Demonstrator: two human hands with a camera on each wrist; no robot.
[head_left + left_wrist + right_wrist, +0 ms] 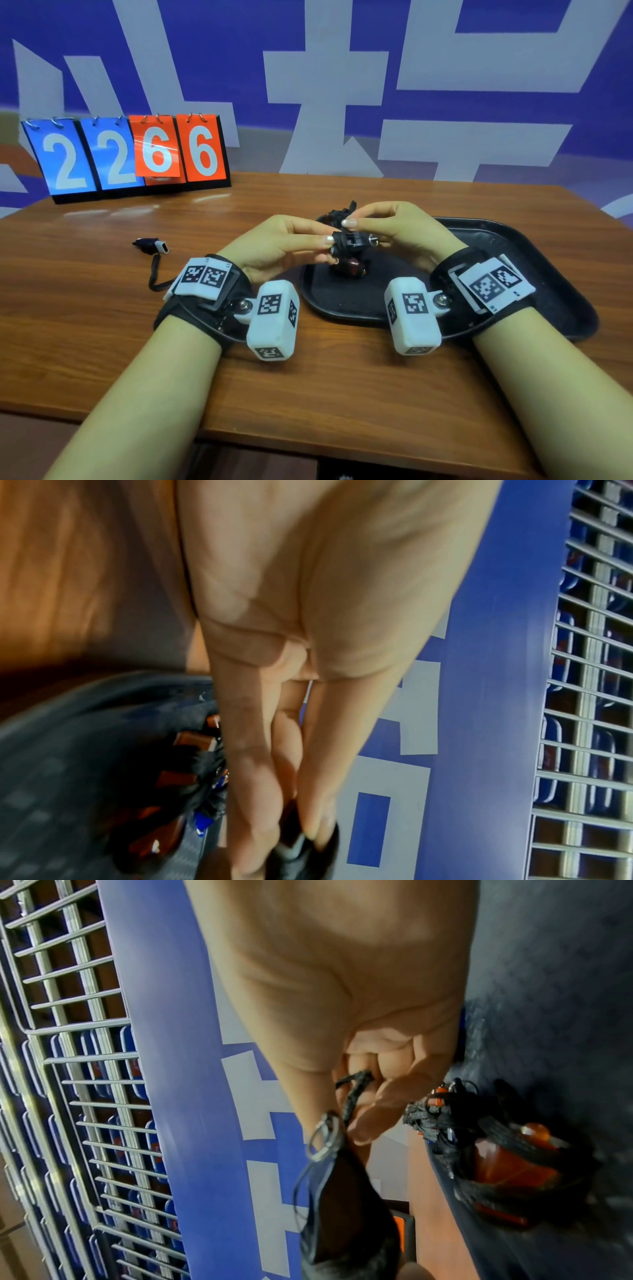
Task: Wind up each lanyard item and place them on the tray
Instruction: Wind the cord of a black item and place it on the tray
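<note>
Both hands hold one dark lanyard item just above the left part of the black tray. My left hand pinches its left end between thumb and fingers. My right hand grips its cord and right end, where a metal ring shows beside the black cord. Below them on the tray lie wound items with reddish-brown bodies, also seen as a pile of wound items in the right wrist view. Another lanyard item, dark with a white end and a loose cord, lies on the table to the left.
The wooden table spreads under both forearms. A flip scoreboard reading 2266 stands at the back left. A blue and white wall rises behind the table. Wire racks show in the wrist views.
</note>
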